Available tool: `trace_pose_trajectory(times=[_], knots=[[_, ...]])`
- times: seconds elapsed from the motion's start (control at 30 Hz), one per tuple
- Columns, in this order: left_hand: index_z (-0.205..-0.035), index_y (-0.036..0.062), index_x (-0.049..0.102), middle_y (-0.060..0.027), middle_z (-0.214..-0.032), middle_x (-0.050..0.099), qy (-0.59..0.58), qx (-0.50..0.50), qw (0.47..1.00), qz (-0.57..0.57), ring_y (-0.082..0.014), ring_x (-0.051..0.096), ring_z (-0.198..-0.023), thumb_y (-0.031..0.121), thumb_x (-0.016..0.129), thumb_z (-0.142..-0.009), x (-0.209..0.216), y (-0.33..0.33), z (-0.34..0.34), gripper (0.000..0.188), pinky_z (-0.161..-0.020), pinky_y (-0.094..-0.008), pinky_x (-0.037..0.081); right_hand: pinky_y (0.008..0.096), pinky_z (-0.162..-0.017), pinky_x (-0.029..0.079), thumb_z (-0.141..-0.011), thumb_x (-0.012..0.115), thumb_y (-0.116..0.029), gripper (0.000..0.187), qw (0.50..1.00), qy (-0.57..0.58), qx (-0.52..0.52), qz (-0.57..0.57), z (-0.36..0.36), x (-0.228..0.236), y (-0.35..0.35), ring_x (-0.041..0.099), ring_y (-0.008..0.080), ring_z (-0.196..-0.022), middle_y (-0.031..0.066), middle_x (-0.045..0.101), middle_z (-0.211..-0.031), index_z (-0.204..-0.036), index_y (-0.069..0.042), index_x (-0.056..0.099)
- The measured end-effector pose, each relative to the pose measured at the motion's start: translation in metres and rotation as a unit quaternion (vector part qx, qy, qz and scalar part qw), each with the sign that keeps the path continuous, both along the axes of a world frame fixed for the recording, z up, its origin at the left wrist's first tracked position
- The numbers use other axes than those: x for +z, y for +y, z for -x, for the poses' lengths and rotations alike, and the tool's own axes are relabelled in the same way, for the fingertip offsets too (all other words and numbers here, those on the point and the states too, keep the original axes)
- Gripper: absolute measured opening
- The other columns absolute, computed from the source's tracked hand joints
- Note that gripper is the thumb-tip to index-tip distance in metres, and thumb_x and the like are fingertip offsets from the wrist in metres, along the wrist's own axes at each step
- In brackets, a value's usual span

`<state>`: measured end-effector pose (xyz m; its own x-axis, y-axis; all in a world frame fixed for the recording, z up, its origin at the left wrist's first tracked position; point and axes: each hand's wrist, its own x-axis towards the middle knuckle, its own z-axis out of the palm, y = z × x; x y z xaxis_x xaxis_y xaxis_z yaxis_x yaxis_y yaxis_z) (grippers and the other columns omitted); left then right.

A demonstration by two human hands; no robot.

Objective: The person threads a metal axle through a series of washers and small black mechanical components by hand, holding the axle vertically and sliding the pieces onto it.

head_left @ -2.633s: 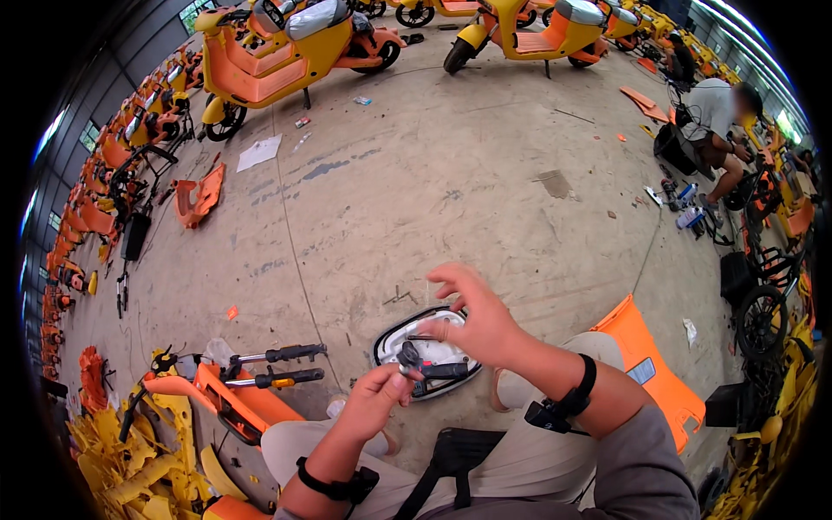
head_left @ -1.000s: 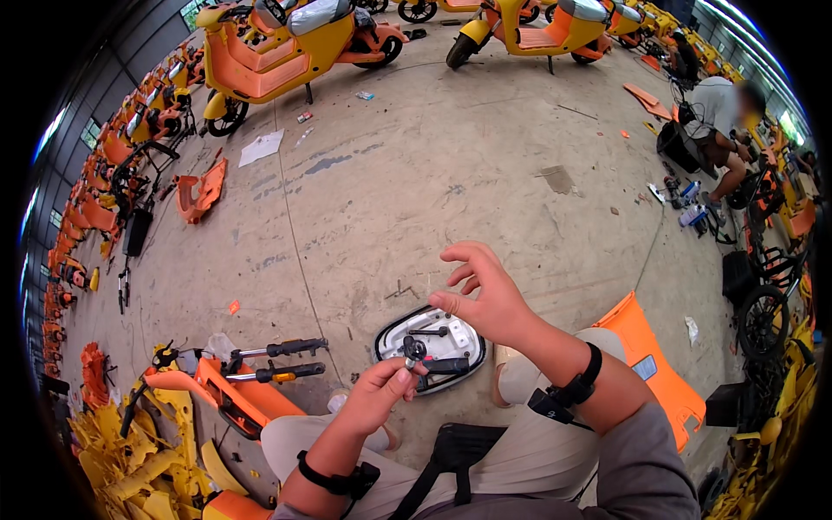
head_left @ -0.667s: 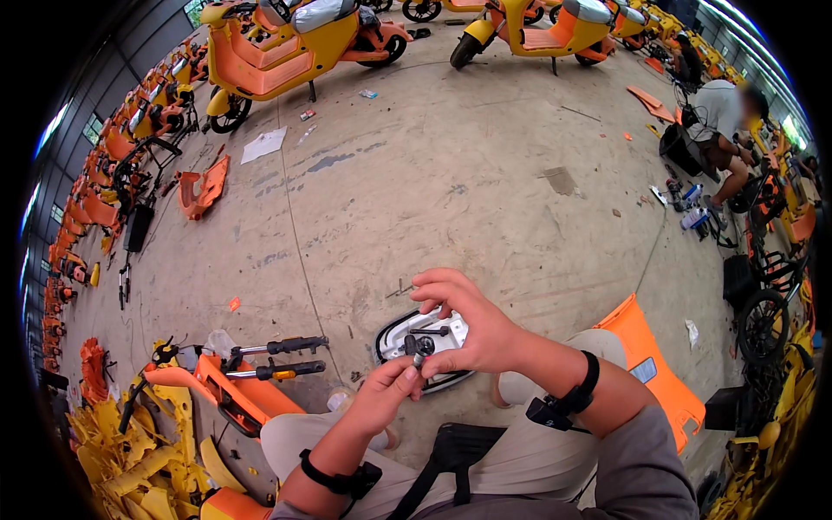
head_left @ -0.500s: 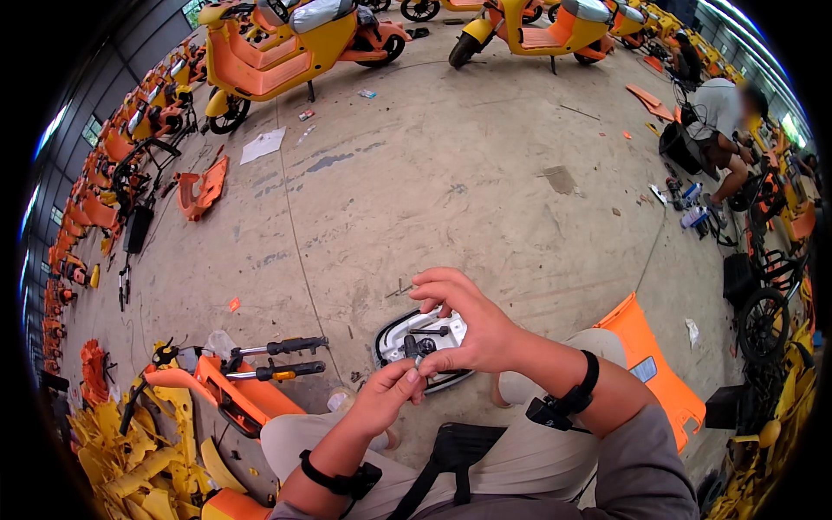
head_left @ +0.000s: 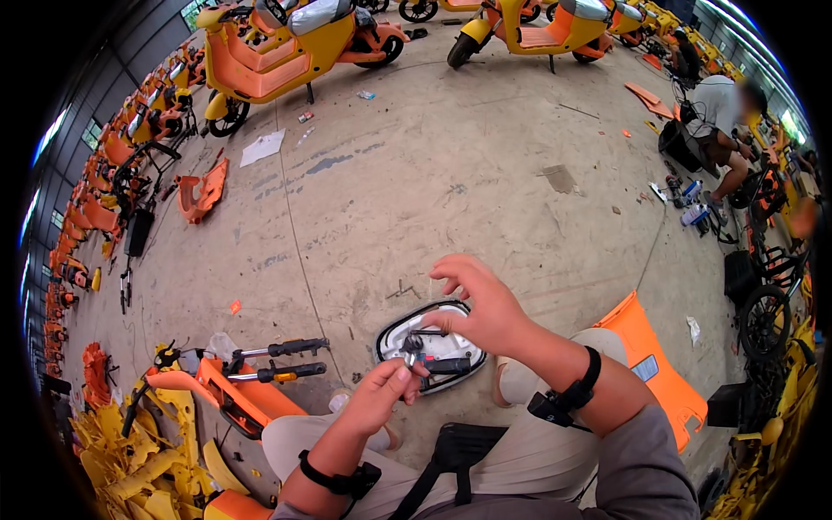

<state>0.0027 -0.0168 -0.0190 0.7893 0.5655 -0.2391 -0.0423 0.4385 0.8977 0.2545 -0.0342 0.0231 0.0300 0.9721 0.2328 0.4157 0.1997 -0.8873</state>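
Floor (head_left: 520,234): white tray (head_left: 397,333) lying on it. Right hand (head_left: 485,305) above tray, thumb and fingers apart. Left hand (head_left: 381,394) nearer the body, thumb and fingers clamped on metal part (head_left: 412,345), seen against tray.

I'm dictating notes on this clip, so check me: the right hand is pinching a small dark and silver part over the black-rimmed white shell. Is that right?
Not quite: the left hand is pinching the small dark and silver part over the black-rimmed white shell, as the head view shows. The right hand is held open nearby.
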Motion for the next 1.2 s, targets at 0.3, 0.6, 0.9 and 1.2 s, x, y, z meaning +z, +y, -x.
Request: trace_pose_trajectory(times=[0.3, 0.6, 0.9, 1.2], knots=[[-0.114, 0.0013, 0.061, 0.0016, -0.077, 0.051, -0.002, 0.025, 0.999, -0.032, -0.0097, 0.047, -0.072, 0.029, 0.045, -0.107, 0.003, 0.001, -0.004, 0.033, -0.068, -0.0256, 0.040, 0.0299, -0.082, 0.048, -0.071, 0.088, -0.038, 0.070, 0.984, 0.148, 0.089, -0.051, -0.001, -0.010, 0.000, 0.060, 0.0153, -0.096, 0.0100, 0.051, -0.132, -0.127, -0.009, 0.056], [-0.106, 0.0025, 0.061, 0.0020, -0.078, 0.052, 0.021, -0.016, 0.997, -0.077, -0.0082, 0.048, -0.072, 0.030, 0.047, -0.106, 0.002, -0.003, -0.006, 0.031, -0.067, -0.0249, 0.042, 0.0303, -0.083, 0.046, -0.063, 0.091, -0.045, 0.086, 0.988, 0.086, 0.121, -0.042, 0.009, -0.011, -0.002, 0.058, 0.0172, -0.098, 0.0098, 0.047, -0.136, -0.132, -0.010, 0.052], [-0.110, 0.0011, 0.062, 0.0022, -0.079, 0.053, -0.004, -0.005, 0.999, -0.049, -0.0085, 0.049, -0.073, 0.032, 0.051, -0.104, -0.001, -0.003, -0.002, 0.033, -0.068, -0.0250, 0.043, 0.0291, -0.079, 0.049, -0.070, 0.090, -0.030, 0.071, 0.994, 0.064, 0.082, -0.036, 0.002, -0.008, -0.001, 0.061, 0.0155, -0.094, 0.0087, 0.051, -0.132, -0.128, -0.009, 0.055], [-0.114, 0.0023, 0.063, 0.0015, -0.079, 0.053, -0.015, -0.020, 0.998, -0.062, -0.0091, 0.048, -0.074, 0.032, 0.051, -0.104, -0.001, -0.002, -0.003, 0.033, -0.070, -0.0250, 0.042, 0.0276, -0.077, 0.049, -0.075, 0.087, -0.028, 0.058, 0.978, 0.201, 0.059, 0.015, -0.004, -0.020, 0.004, 0.060, 0.0118, -0.093, 0.0051, 0.054, -0.125, -0.122, -0.009, 0.058]])
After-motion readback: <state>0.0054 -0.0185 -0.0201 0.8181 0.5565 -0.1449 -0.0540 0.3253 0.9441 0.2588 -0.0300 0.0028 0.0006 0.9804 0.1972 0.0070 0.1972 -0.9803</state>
